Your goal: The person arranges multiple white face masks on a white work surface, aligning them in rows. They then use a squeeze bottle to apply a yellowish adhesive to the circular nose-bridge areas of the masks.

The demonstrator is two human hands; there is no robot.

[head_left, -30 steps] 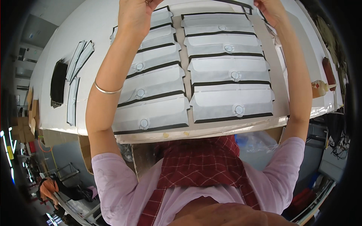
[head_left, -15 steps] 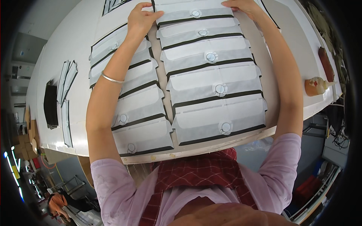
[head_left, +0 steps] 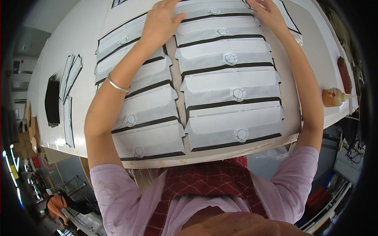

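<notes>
Two columns of flat white-and-grey panels lie overlapping on the white table (head_left: 84,114). Each panel has a black edge strip, and a round clear disc shows on most. My left hand (head_left: 161,23) is at the far end of the right column (head_left: 232,82), thumb spread away from the fingers, some fingertips cut off by the frame. Under my left forearm runs the left column (head_left: 147,135), partly covered. My right hand (head_left: 269,15) is at the far right corner of the right column, fingers apart and partly out of frame. Neither hand visibly grips a panel.
On the left lie a black strip stack (head_left: 52,102) and several narrow white strips (head_left: 69,118). A bottle of amber liquid (head_left: 332,97) and a brown bar-shaped thing (head_left: 343,74) stand near the right edge. Another black-edged sheet (head_left: 288,17) lies beyond my right hand. A figure in orange (head_left: 57,206) is at lower left.
Both hands have moved farther away and slightly right, their fingers loosening from the far panel's corners. The view has shifted a little; the panels appear slightly farther right.
</notes>
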